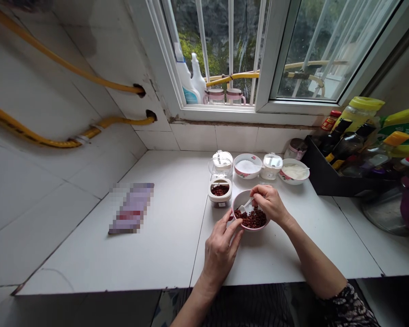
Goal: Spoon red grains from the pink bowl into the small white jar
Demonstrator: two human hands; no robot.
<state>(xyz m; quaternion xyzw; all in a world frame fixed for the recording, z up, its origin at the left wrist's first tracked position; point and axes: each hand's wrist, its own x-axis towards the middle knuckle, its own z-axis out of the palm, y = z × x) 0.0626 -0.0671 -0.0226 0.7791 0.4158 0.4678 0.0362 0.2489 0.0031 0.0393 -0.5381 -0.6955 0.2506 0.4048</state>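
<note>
The right hand [271, 204] pinches the handle of a white spoon [243, 208] between thumb and fingers, its head down inside a bowl [255, 230] with a pinkish rim. Reddish-brown granules [254, 219], probably Sichuan peppercorns, lie across the bottom. The left hand [220, 247] has its fingers spread, with fingertips touching the bowl's near-left side. The work in hand looks like spooning or stirring these granules; working the spoon calls for a light pinch, with the bowl held steady so that nothing spills.

The bowl stands on the white tabletop [157, 254], near its front edge. Just beyond its left side, an open canister [219, 202] holds similar granules. Behind are a white-lidded jar [222, 157], a patterned bowl of white grains [247, 166], a seasoning jar [271, 166] and a bowl of pale contents [295, 171]. A pixelated purple packet [132, 210] lies well apart on the left; a black bin [330, 176] of bottles stands on the right.
</note>
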